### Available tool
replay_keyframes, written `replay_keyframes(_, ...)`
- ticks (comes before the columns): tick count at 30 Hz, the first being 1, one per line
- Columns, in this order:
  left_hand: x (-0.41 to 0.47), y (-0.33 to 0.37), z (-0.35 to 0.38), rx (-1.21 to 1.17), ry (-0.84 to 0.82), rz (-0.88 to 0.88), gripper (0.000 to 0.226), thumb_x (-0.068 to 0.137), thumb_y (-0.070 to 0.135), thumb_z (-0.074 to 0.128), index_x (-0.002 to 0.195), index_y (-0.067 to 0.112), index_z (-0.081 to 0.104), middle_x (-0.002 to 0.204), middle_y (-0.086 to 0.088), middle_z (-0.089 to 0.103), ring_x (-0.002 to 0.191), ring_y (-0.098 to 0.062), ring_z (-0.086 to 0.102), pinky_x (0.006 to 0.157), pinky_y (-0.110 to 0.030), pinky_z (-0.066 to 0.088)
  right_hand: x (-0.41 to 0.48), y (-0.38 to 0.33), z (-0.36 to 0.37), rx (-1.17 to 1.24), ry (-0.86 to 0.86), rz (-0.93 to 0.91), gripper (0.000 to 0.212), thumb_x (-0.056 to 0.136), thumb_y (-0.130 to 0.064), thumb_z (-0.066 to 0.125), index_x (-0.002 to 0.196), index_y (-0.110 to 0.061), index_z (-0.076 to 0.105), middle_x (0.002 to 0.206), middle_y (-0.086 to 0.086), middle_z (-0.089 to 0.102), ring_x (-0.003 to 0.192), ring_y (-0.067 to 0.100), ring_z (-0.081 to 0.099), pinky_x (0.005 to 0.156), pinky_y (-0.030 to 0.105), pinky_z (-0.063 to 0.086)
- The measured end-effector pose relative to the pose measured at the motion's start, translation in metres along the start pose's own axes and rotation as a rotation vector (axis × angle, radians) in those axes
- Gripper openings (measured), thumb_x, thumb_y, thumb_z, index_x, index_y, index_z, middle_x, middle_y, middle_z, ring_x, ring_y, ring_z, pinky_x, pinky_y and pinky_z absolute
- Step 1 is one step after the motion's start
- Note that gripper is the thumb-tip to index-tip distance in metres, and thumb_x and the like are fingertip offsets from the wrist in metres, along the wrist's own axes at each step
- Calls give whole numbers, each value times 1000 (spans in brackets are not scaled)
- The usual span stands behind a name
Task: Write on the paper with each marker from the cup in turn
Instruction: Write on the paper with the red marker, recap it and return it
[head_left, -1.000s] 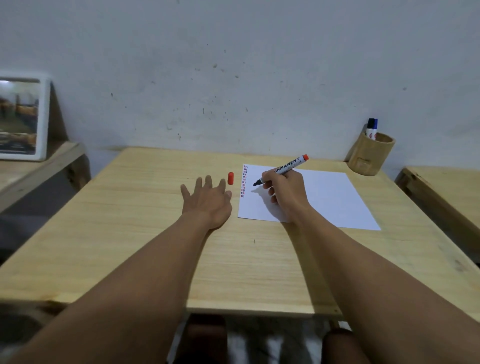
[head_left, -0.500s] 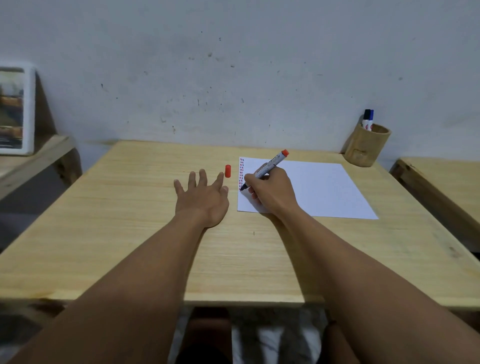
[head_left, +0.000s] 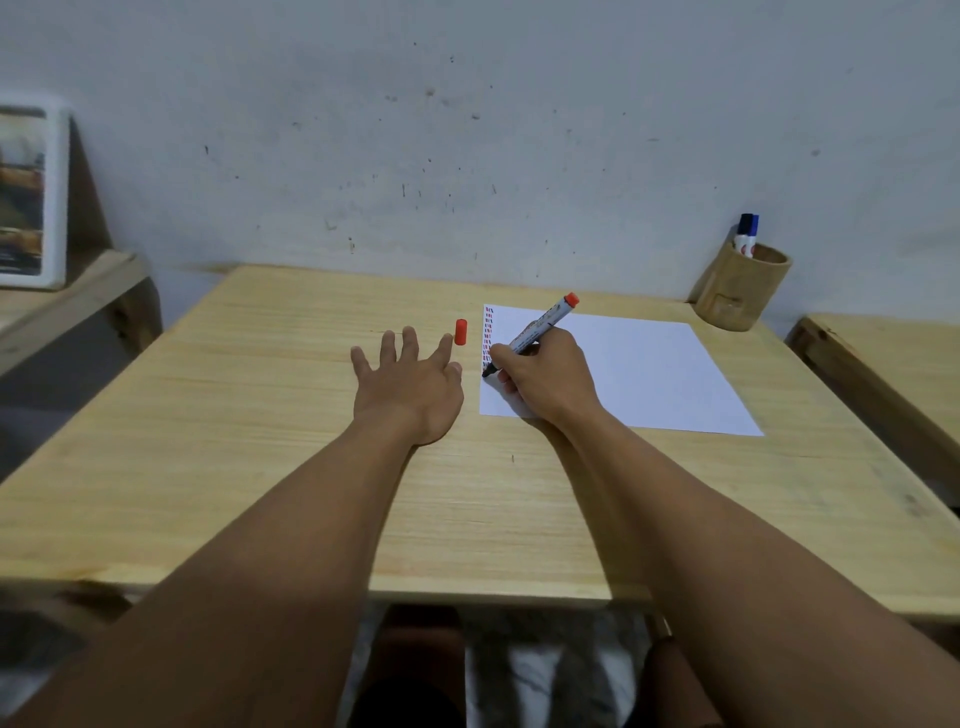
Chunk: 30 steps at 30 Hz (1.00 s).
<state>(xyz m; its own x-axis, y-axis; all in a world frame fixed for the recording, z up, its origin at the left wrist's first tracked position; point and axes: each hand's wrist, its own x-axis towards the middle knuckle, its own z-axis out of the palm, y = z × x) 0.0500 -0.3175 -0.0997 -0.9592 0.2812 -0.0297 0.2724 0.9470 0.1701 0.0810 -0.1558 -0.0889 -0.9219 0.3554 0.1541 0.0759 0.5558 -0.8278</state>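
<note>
Gripping the red marker (head_left: 540, 327) between thumb and fingers, the right hand (head_left: 545, 382) is resting on the near left corner of the sheet of paper (head_left: 639, 371), in the head view. The marker is tilting up and to the far right, its red end cap pointing away from the person and its dark tip touching the paper at the sheet's left margin. A column of short red and dark marks (head_left: 488, 332) is running along that left margin from the far edge down to the tip.

The left hand (head_left: 410, 384) is lying palm down on the wooden table (head_left: 260, 415), fingers spread and holding nothing, just left of the paper. The loose red cap (head_left: 460, 331) is lying on the table just beyond the left index fingertip, between that hand and the paper's left edge; whether finger and cap are touching cannot be told.

The wooden cup (head_left: 740, 288) is standing at the far right corner of the table, well apart from both hands. Two markers (head_left: 747, 236), one with a black cap and one with a blue cap, are standing upright inside it.

A framed picture (head_left: 31, 197) is leaning on a separate wooden surface at the far left.
</note>
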Motion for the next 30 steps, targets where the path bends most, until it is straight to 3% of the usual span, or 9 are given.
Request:
replay_keyframes(3, 0, 0, 0, -13, 3, 0, 57, 102, 45, 9, 158, 37, 4, 168, -9, -3, 154, -32, -9, 118, -63, -6, -1, -1, -1, 6, -3, 9, 33, 82, -26, 66, 82, 7, 70, 74, 15, 76, 73, 31, 73, 66, 44, 59)
replay_keyframes(6, 0, 0, 0, -53, 4, -11, 57, 102, 44, 13, 158, 37, 10, 168, -8, 2, 154, -30, -6, 119, -61, -6, -1, -2, -3, 48, 35, 33, 29, 83, -26, 65, 77, 2, 71, 62, 1, 72, 58, 18, 67, 59, 35, 53)
replay_keyframes(10, 5, 3, -7, -213, 213, -84, 46, 100, 36, 27, 142, 24, 43, 147, -8, 49, 140, -31, 36, 116, -55, 20, 1, -3, -9, 213, 50, 95, 25, 83, -25, 63, 83, -1, 73, 64, -3, 71, 50, 11, 59, 58, 31, 51)
replay_keyframes(12, 11, 6, -15, -313, 308, -102, 42, 99, 35, 34, 137, 22, 47, 130, -8, 61, 125, -33, 49, 105, -49, 33, 3, -5, -11, 278, 43, 123, 25, 84, -24, 66, 90, 0, 70, 66, -1, 67, 50, 16, 54, 54, 29, 46)
replay_keyframes(17, 33, 9, -25, -345, 265, 38, 48, 95, 36, 52, 143, 30, 49, 131, -7, 61, 124, -31, 53, 98, -44, 45, 6, -9, -14, 453, 51, 178, 20, 86, -18, 71, 101, -5, 69, 70, 0, 63, 54, 15, 51, 47, 23, 44)
replay_keyframes(21, 42, 13, -25, -355, 214, 64, 34, 93, 27, 59, 127, 29, 66, 124, -6, 69, 117, -30, 59, 94, -40, 49, 5, -13, -17, 564, 62, 215, 16, 92, -20, 62, 87, -7, 71, 70, 1, 65, 52, 12, 54, 46, 23, 45)
replay_keyframes(24, 41, 17, -30, -425, 263, 23, 21, 89, 23, 64, 108, 23, 73, 107, -6, 73, 100, -28, 65, 79, -32, 49, 5, -18, -22, 602, 74, 220, 22, 92, -18, 59, 82, -5, 73, 66, 2, 64, 50, 12, 53, 45, 23, 46)
replay_keyframes(28, 34, 30, -48, -861, 322, -70, 9, 90, 14, 65, 93, 13, 73, 90, -2, 71, 62, -9, 58, 45, -9, 40, 7, -23, -31, 666, 138, 247, 16, 91, -17, 65, 91, -3, 71, 67, 2, 61, 53, 12, 53, 45, 22, 45)
replay_keyframes(30, 32, 35, -58, -1031, 273, -86, 11, 89, 13, 63, 88, 14, 75, 92, 0, 72, 64, -12, 57, 42, -12, 40, 8, -28, -37, 723, 159, 259, 12, 89, -15, 66, 90, -4, 70, 68, 2, 58, 55, 12, 52, 46, 22, 46)
